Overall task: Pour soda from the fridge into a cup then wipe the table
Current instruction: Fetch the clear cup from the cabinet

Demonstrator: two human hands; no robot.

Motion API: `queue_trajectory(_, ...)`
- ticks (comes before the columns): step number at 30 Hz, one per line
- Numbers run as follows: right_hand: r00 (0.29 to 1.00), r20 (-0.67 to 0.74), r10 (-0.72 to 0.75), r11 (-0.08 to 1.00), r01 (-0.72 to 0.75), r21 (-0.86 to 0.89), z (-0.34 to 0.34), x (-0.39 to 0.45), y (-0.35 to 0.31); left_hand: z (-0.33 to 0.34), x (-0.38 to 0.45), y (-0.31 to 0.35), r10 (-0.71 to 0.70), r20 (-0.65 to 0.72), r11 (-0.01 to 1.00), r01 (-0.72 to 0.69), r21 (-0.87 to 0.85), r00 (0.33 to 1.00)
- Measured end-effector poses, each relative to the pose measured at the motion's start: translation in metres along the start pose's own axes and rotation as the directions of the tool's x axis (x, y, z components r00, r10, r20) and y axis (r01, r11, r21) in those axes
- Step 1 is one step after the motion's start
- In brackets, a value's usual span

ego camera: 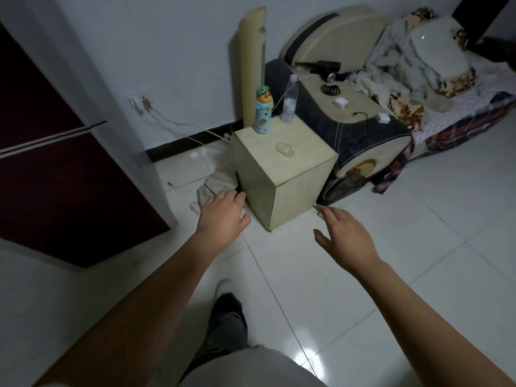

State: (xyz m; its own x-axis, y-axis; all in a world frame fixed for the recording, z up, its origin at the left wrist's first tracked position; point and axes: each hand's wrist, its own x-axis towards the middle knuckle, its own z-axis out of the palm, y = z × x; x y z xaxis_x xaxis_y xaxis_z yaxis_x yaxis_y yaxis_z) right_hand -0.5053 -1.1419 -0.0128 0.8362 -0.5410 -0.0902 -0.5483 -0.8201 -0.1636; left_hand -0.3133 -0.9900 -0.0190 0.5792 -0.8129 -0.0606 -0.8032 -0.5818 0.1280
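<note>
Both hands [223, 216] [346, 241] out, fingers loosely spread (holding nothing), small table [282, 177] ahead, clear cup [284, 149], cartoon bottle [263, 110], water bottle [289, 99]

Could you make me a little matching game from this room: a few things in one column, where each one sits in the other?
Things:
1. clear cup
2. cartoon bottle
3. black coil
4. dark red fridge

Places:
A. on the sofa arm
B. far left, by the wall
C. middle of the small table top
D. back left corner of the small table top

Pairs: 1-C, 2-D, 3-A, 4-B
</note>
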Motion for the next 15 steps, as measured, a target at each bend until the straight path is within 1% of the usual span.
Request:
queue_trajectory(5, 0.999, -0.004, 0.035, 0.999, -0.035, 0.005, -0.002, 0.072, 0.018, 0.001, 0.087, -0.012, 0.053, 0.002, 0.999, -0.053, 0.001, 0.999)
queue_trajectory(9, 0.996, -0.016, 0.093, 0.995, -0.092, 0.035, -0.003, 0.141, 0.033, 0.005, 0.167, -0.027, 0.11, 0.019, 0.994, -0.11, 0.003, 0.994)
queue_trajectory(15, 0.984, -0.018, 0.176, 0.979, -0.174, 0.103, -0.001, 0.24, 0.05, 0.004, 0.287, -0.041, 0.207, 0.092, 0.977, -0.21, 0.031, 0.974)
